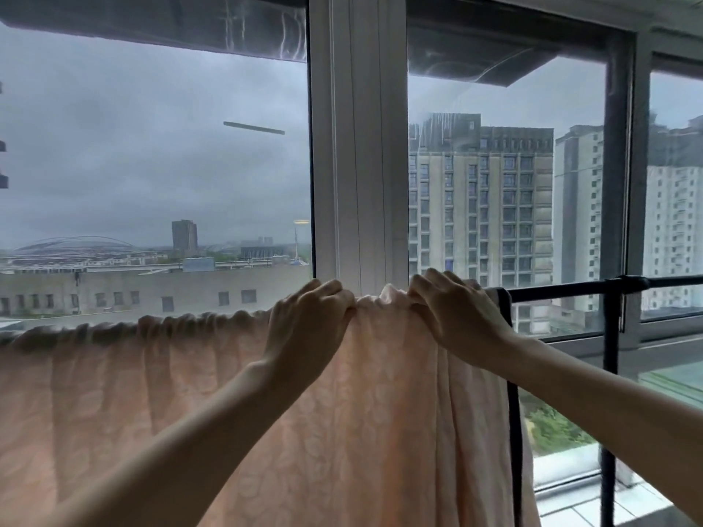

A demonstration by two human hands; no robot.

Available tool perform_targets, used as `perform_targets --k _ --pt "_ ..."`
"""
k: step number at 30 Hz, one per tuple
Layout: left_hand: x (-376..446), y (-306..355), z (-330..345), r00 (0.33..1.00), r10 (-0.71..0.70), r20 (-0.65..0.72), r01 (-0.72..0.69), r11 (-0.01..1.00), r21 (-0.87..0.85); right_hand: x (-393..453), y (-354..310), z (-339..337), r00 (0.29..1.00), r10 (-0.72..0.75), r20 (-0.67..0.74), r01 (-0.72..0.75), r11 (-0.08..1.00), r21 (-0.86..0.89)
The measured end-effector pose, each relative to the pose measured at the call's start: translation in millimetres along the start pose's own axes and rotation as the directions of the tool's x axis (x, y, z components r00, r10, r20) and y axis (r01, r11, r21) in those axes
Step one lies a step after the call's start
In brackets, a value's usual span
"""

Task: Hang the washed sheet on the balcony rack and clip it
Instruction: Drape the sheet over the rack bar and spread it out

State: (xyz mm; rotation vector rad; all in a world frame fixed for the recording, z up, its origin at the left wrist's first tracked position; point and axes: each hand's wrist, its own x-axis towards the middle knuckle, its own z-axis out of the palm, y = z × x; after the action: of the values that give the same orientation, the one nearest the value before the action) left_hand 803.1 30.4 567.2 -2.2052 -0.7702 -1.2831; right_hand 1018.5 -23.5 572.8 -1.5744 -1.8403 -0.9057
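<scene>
No writing or labels legible anywhere in view; the distant building fronts are too small to read.

Sheet [342,431]: pale peach, faint woven pattern, draped over the top bar of the rack [563,289]. Its top edge runs bunched and gathered from 9 o'clock across to just past centre, and the cloth hangs down, filling the lower left and middle of the view.

My left hand [308,321]: grip closed, fingers curled over the gathered top edge just left of centre, pinching the fabric at the bar.

My right hand [452,310]: grip likewise closed on the sheet, fingers curled into the bunched edge just right of centre. A small hump of cloth stands up between the two hands; they are near each other but not touching.

Rack: black bar bare from my right hand out toward 3 o'clock, meeting a black upright [608,393] at a joint. A second dark upright [511,412] sits right beside the sheet's right-hand edge, partly covered by it.

Surroundings: white window post [361,146] straight ahead at 12 o'clock, glass either side. Grey overcast sky at 10 o'clock; tall apartment blocks [479,199] at 2 o'clock; low roofs and a domed structure at 9 o'clock.

Open room: the bare bar stretch to the right of the sheet edge.
</scene>
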Motion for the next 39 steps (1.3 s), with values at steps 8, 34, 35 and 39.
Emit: perform_targets --k 8,34,35,39 --pt "17 13 -5 0.991 -0.112 -0.067 0.114 0.993 0.030 1 59 -14 0.993 0.103 -0.051 -0.102 0.995 0.011" --pt "-36 -9 -23 0.979 -0.204 0.029 0.190 0.948 0.256 5 30 -9 0.972 -0.236 -0.012 0.235 0.959 0.159" --pt "-33 -8 -23 0.981 -0.195 0.021 0.184 0.953 0.240 7 27 -8 0.972 -0.235 -0.019 0.235 0.957 0.173" --pt "-22 -5 -18 0.982 -0.190 -0.015 0.190 0.968 0.167 10 14 -7 0.969 -0.242 -0.044 0.246 0.957 0.154"
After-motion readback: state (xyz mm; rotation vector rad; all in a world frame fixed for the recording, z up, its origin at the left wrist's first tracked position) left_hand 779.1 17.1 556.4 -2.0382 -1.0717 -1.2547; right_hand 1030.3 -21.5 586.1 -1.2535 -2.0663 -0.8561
